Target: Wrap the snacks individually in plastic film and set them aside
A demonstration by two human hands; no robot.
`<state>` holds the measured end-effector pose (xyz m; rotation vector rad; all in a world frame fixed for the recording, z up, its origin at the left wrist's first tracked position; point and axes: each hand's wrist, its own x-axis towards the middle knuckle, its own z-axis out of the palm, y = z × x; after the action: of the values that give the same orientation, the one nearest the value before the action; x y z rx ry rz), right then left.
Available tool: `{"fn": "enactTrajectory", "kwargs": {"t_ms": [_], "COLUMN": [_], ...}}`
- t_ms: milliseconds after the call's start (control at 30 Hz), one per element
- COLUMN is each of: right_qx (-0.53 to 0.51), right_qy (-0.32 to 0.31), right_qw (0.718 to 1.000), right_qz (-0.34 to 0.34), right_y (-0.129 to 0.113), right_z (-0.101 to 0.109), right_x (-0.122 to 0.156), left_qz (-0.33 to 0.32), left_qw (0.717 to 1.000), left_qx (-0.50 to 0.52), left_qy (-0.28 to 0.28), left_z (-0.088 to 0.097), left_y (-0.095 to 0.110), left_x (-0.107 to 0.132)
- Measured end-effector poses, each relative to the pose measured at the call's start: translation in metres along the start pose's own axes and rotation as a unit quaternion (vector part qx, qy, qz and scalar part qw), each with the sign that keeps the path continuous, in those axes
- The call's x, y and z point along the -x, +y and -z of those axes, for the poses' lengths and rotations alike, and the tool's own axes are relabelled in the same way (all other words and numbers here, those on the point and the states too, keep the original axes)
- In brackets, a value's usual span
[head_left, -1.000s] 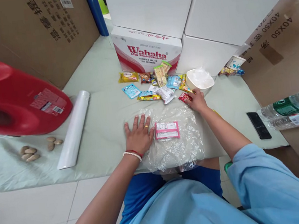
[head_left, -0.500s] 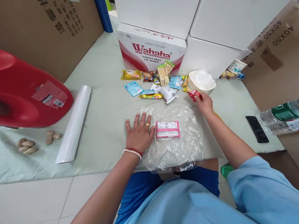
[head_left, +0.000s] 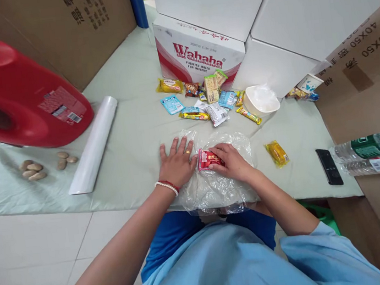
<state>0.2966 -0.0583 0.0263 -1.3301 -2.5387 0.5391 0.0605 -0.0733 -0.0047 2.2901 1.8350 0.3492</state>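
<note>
My left hand lies flat with its fingers spread, resting on the left edge of a clear plastic bag. On that bag my right hand grips a small red snack packet, thumb and fingers over its right side. The red packet lies on top of the pink-edged packet, which is now almost wholly covered. Beyond my hands is a loose pile of wrapped snacks, including a yellow one, a white one and a cracker pack. A yellow packet lies apart on the right.
Left of my hands are a white roll, several brown stones and a large red jug. A white bowl, a black phone and plastic bottles sit to the right. Boxes wall the back.
My right hand has carried the red packet from beside the bowl, toward me and left, onto the pink-edged packet. My left hand has stayed on the bag. The view has shifted slightly.
</note>
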Motion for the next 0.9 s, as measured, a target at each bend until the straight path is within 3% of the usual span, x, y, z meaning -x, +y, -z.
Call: {"fn": "enactTrajectory", "kwargs": {"t_ms": [267,633,900], "right_qx": [0.067,-0.004,0.029], "right_qy": [-0.021,0.023,0.039], "right_qw": [0.997,0.999,0.998], "right_qz": [0.026,0.036,0.036], "right_y": [-0.002,0.018,0.015], "right_z": [-0.005,-0.004,0.005], "right_x": [0.010,0.022,0.033], "left_qz": [0.001,-0.006,-0.005], "left_qw": [1.000,1.000,1.000], "left_qx": [0.015,0.007,0.006], "left_qy": [0.007,0.012,0.008], "left_z": [0.000,-0.001,0.000], "left_y": [0.000,-0.001,-0.001], "left_x": [0.000,0.002,0.002]}}
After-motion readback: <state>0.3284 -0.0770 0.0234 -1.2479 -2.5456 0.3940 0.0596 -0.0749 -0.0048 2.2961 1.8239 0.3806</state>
